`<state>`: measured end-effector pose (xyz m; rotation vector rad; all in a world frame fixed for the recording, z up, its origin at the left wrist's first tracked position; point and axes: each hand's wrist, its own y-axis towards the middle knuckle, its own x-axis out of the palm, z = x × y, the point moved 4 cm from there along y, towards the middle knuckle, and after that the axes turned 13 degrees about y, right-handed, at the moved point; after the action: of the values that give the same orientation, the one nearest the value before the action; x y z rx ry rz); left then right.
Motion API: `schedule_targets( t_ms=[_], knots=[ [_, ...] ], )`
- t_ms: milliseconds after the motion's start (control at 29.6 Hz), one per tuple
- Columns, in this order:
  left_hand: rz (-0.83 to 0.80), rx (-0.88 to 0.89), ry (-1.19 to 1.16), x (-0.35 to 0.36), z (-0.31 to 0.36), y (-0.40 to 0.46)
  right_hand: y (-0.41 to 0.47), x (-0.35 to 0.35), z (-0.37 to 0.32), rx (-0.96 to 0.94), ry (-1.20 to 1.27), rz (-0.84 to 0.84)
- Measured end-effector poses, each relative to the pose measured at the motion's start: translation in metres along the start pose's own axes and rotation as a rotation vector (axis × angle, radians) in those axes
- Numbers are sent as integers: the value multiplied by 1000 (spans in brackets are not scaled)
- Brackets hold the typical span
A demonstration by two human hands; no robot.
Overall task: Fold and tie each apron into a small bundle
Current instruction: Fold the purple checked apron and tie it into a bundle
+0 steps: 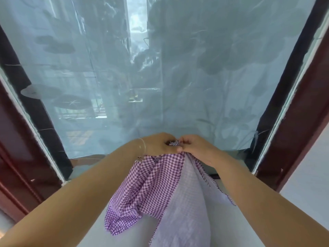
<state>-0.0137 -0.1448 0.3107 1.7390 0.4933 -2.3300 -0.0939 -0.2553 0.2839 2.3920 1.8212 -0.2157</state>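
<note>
- Head view: I hold the purple gingham apron (151, 186) up in front of me, its top gathered at about 12 o'clock from the cloth's middle, so that the rest hangs free toward 6 o'clock and I can sort its layers.
- My left hand (158, 144) is curled round the gathered top, and a bit of striped cloth (173, 143), perhaps a tie or edging, peeks out between my fingers.
- My right hand (194, 147) sits just at 3 o'clock of the left, touching it, fingers pinching the same bunched top; I judge both hands work at one point to keep the gather tight.
- The darker checked side falls toward 7 o'clock, while the paler reverse side hangs toward 5 o'clock, so the apron is turned partly inside out.
- A thin bangle (143, 146) rings my left wrist.
- Behind, at 12 o'clock, hangs a pale sheer curtain (160, 68) in a dark red window frame (302, 113).
- I judge folding is barely begun: no bundle, no knot yet.
</note>
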Motion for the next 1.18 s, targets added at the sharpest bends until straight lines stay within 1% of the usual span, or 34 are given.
schedule_targets(
  t_ms=[68,169,236,304,338,371,405,439,473,506,540,574,608,642,743,777,844,945,979,1047,1114,1182],
  knots=[
    [-10,-7,-24,-3,-8,-1,-4,-5,3,-6,128,4],
    [54,-6,-106,-6,-14,-1,-7,-8,9,33,263,-36],
    [92,-23,-164,-10,-19,-3,-12,-15,12,109,246,-138],
    [108,-93,-247,-16,-30,-9,-18,-26,18,252,177,-293],
    [104,-130,-302,-19,-35,-13,-21,-34,23,317,160,-336],
    [88,-155,-369,-21,-40,-18,-22,-43,27,369,146,-318],
    [59,-164,-436,-21,-44,-21,-19,-53,31,391,115,-228],
    [25,-171,-493,-21,-46,-23,-15,-65,35,389,14,-69],
    [7,-185,-534,-18,-45,-24,-9,-79,40,370,-187,135],
    [8,-214,-555,-16,-45,-23,-8,-86,40,337,-442,317],
    [22,-246,-563,-13,-43,-21,-8,-83,37,247,-619,445],
    [51,-284,-567,-10,-43,-19,-11,-71,28,111,-662,533],
    [85,-306,-571,-8,-43,-16,-15,-55,16,-21,-588,562],
    [118,-320,-573,-6,-43,-14,-18,-36,7,-95,-508,532],
    [205,-282,-571,-6,-37,-11,-21,18,-6,-131,-480,280],
    [240,-265,-564,-8,-34,-11,-19,26,-5,-158,-508,255],
    [305,-231,-552,-14,-28,-11,-15,29,-4,-196,-554,285],
    [362,-173,-526,-22,-22,-13,-10,26,-3,-276,-452,350],
    [366,-160,-519,-25,-22,-15,-9,26,-4,-315,-383,372],
    [356,-135,-531,-28,-21,-19,-9,20,-8,-351,-158,391],
    [324,-127,-560,-29,-23,-22,-6,11,-13,-301,49,354],
    [272,-127,-576,-29,-27,-25,-4,-3,-19,-181,277,250]
  ],
)
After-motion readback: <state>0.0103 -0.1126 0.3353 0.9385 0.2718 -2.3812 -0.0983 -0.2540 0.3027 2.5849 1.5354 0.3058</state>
